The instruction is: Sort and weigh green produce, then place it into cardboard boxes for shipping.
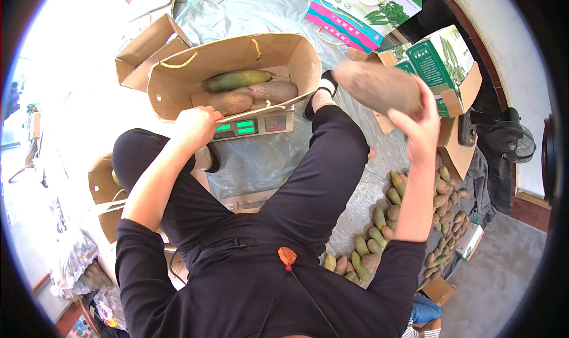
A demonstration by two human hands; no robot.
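Note:
My right hand [416,122] is raised on the right with its fingers wrapped round the end of a large soil-coated radish [374,86], slightly blurred. My left hand [200,125] grips the near rim of an open cardboard carton [290,56] with yellow cord handles. Inside the carton lie a green radish [240,80] and brownish, soil-covered radishes [274,91]. Beneath the carton is a weighing scale [275,123] with a lit green display, between my feet.
Many green and brown radishes [373,243] are heaped on the floor at my right. Printed boxes [441,62] and a black fan [511,138] stand beyond them. Another printed carton [361,12] is at the back. Open brown cartons [151,50] sit at the left; plastic sheeting [237,12] covers the floor.

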